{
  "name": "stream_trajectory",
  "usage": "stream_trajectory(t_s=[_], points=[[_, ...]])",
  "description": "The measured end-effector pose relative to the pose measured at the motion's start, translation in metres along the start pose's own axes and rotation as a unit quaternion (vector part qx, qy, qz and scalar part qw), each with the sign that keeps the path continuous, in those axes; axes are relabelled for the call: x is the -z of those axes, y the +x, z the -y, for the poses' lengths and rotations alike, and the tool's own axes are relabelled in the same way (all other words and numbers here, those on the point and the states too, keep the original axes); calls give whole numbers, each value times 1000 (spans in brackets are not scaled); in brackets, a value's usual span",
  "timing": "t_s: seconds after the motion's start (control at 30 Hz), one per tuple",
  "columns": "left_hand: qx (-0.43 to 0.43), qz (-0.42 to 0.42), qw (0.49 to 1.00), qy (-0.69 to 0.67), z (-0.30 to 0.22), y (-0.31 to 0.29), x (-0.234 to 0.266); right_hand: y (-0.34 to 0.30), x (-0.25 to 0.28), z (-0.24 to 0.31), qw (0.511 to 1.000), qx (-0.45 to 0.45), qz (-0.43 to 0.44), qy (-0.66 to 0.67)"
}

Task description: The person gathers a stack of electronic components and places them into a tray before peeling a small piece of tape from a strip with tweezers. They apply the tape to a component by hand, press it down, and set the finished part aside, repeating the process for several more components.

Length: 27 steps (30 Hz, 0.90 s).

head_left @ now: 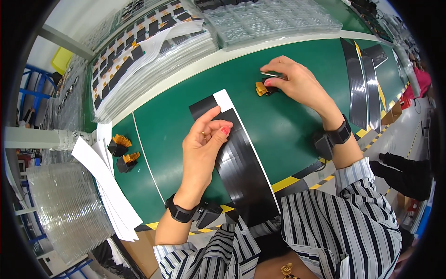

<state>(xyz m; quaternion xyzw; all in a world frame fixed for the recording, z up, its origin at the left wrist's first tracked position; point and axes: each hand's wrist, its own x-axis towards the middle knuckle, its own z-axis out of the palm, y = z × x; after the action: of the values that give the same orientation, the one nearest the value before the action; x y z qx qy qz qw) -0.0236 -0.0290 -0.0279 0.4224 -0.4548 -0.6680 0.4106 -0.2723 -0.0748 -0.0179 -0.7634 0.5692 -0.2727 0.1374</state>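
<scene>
My right hand (299, 83) is closed round a thin metal tool that looks like tweezers (273, 75). Just under its fingertips are small black parts with orange flexible tabs (263, 89), lying on the green mat. My left hand (204, 144) hovers over a long black strip sheet (246, 167) with a white backing (224, 100). Its thumb and middle finger come together in a pinch, the index finger standing apart; whatever may be between them is too small to make out. The black sheet runs from mid-table to the front edge near my body.
Two black-and-orange part stacks (125, 160) sit at the left, beside white paper strips (111, 186). Stacked trays of parts (153, 56) and clear plastic trays (274, 21) stand at the back. More black strips (355, 86) lie at the right. Striped tape (285, 183) marks the table's front edge.
</scene>
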Motion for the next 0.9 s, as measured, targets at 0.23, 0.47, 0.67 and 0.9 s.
stream_trajectory(t_s=[0.23,0.47,0.67,0.9], points=[[7,-3,1000,14,2,7,-7,-25,8,-3,998,-27,36,-37],[23,-34,999,31,6,3,6,-52,47,-44,949,-128,-216,-191],[23,-35,998,43,6,10,-7,-161,164,-178,764,-448,-172,-430],[8,-40,998,37,12,10,-3,-230,175,-221,795,-531,-149,-253]])
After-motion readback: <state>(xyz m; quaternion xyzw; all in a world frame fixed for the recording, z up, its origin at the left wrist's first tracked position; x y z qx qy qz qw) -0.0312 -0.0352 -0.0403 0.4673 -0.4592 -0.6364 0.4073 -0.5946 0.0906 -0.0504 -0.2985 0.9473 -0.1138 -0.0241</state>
